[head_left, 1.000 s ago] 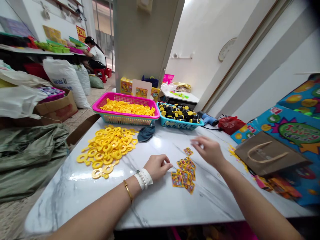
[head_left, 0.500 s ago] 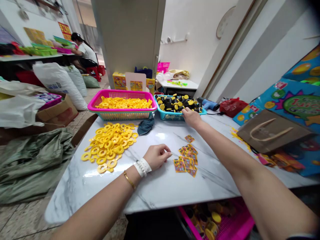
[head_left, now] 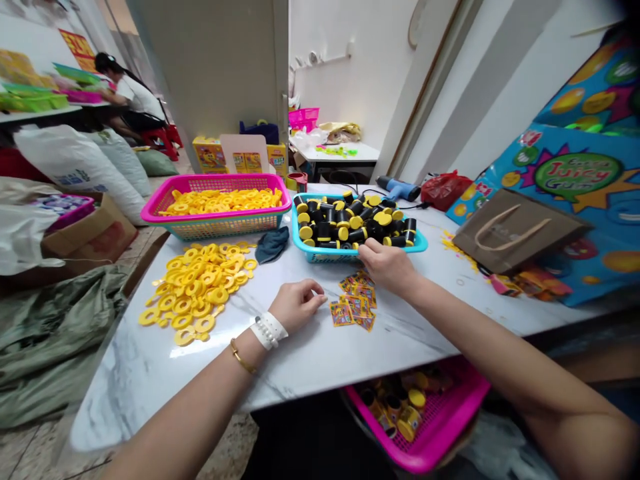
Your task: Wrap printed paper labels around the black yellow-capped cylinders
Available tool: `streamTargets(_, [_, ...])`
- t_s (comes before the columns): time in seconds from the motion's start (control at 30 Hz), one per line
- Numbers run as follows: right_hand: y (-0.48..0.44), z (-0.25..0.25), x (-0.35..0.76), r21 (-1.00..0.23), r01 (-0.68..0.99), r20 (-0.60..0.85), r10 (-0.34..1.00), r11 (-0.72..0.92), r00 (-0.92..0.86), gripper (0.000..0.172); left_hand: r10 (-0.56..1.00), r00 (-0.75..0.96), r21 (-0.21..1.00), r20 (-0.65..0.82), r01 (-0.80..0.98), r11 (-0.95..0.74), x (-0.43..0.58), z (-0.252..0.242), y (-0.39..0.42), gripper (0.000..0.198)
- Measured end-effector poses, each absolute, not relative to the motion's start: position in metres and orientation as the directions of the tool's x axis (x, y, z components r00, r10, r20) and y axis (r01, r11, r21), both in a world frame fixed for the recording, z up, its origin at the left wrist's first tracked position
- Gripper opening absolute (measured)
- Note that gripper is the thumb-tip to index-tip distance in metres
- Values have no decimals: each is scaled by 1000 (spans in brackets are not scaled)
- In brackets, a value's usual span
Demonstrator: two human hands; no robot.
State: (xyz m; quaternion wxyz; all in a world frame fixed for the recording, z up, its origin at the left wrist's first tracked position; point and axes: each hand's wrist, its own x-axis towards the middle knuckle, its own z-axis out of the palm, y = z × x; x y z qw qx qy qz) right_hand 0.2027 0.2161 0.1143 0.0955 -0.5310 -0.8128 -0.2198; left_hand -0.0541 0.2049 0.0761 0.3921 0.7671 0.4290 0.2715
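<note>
My left hand (head_left: 296,305) rests on the marble-patterned table, fingers loosely curled, with a small gap between thumb and forefinger and nothing visible in it. Just right of it lies a loose pile of small printed packets (head_left: 356,303). My right hand (head_left: 386,267) is closed in a pinch in front of the blue basket (head_left: 320,255), by the far end of the packets. What its fingertips hold, if anything, is hidden. Black cylinders with yellow caps (head_left: 357,220) fill that basket. Flat yellow rings (head_left: 200,287) are heaped on the table left of my left hand.
A pink basket (head_left: 150,208) of yellow pieces stands back left, a dark cloth (head_left: 273,245) beside it. At right are a blue tool (head_left: 399,189), a brown paper bag (head_left: 520,230) and a large printed box (head_left: 565,193). Another pink basket (head_left: 435,440) sits below the table edge. A person (head_left: 133,100) works far left.
My right hand has come back from the blue basket's contents to just in front of its rim, near the packets. My left hand stays on the table. The view has shifted rightward.
</note>
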Motion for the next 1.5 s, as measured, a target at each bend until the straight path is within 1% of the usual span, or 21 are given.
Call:
streamTargets(0.07, [214, 115, 203, 218, 912, 399, 820, 349, -409, 27, 872, 485, 832, 69, 454, -319, -54, 77, 205, 23])
streamTargets(0.2, [241, 118, 215, 67, 940, 416, 847, 334, -331, 22, 891, 452, 847, 47, 455, -275, -54, 79, 204, 27])
streamTargets(0.27, [261, 120, 223, 19, 942, 402, 860, 336, -315, 19, 900, 435, 850, 40, 459, -260, -53, 79, 204, 28])
streamTargets(0.37, [278, 125, 229, 0, 937, 407, 856, 350, -320, 19, 897, 440, 849, 37, 459, -260, -54, 78, 203, 26])
streamTargets(0.47, [267, 120, 229, -16, 935, 457, 835, 354, -308, 24, 904, 415, 816, 103, 484, -315, -58, 75, 203, 22])
streamTargets(0.53, [250, 105, 229, -59, 934, 494, 823, 351, -278, 30, 908, 371, 738, 195, 554, -385, -60, 73, 205, 18])
streamTargets(0.57, [242, 95, 230, -93, 933, 502, 825, 348, -258, 31, 900, 362, 680, 244, 598, -425, -61, 73, 206, 16])
streamTargets(0.6, [235, 84, 233, -154, 927, 494, 839, 341, -227, 30, 884, 363, 612, 294, 638, -466, -60, 75, 209, 15])
streamTargets(0.67, [228, 65, 239, -224, 927, 464, 869, 302, -171, 28, 831, 385, 467, 401, 694, -547, -55, 82, 218, 15])
streamTargets(0.7, [229, 57, 243, -249, 930, 446, 884, 271, -138, 27, 796, 392, 395, 461, 713, -580, -51, 88, 224, 18])
streamTargets(0.77, [239, 49, 249, -276, 938, 407, 910, 209, -82, 29, 713, 411, 238, 569, 747, -620, -38, 102, 241, 32])
streamTargets(0.8, [246, 48, 251, -290, 939, 383, 922, 184, -63, 31, 681, 433, 163, 591, 762, -626, -31, 109, 251, 38])
streamTargets(0.83, [253, 48, 252, -302, 938, 358, 932, 169, -52, 32, 670, 460, 101, 582, 777, -621, -25, 115, 262, 38])
streamTargets(0.87, [259, 50, 253, -312, 936, 334, 941, 162, -51, 31, 675, 495, 48, 548, 786, -616, -18, 120, 273, 34])
streamTargets(0.93, [268, 53, 252, -334, 929, 305, 951, 161, -55, 23, 698, 545, -29, 465, 797, -603, -9, 127, 292, 20])
streamTargets(1.0, [270, 55, 251, -358, 920, 308, 950, 162, -48, 16, 704, 568, -73, 427, 797, -599, -5, 130, 302, 11])
streamTargets(1.17, [255, 51, 249, -456, 875, 362, 932, 164, 14, 12, 638, 624, -163, 451, 761, -628, -8, 127, 285, 20])
streamTargets(1.3, [226, 49, 265, -601, 784, 342, 937, 160, 72, 13, 614, 636, -213, 467, 755, -620, -20, 119, 251, 21])
streamTargets(1.43, [177, 52, 292, -757, 648, 304, 925, 87, 230, 24, 616, 627, -213, 477, 762, -611, -33, 115, 238, 22])
streamTargets(1.5, [147, 57, 295, -823, 564, 301, 897, 73, 323, 27, 638, 599, -158, 484, 777, -610, -34, 116, 234, 21])
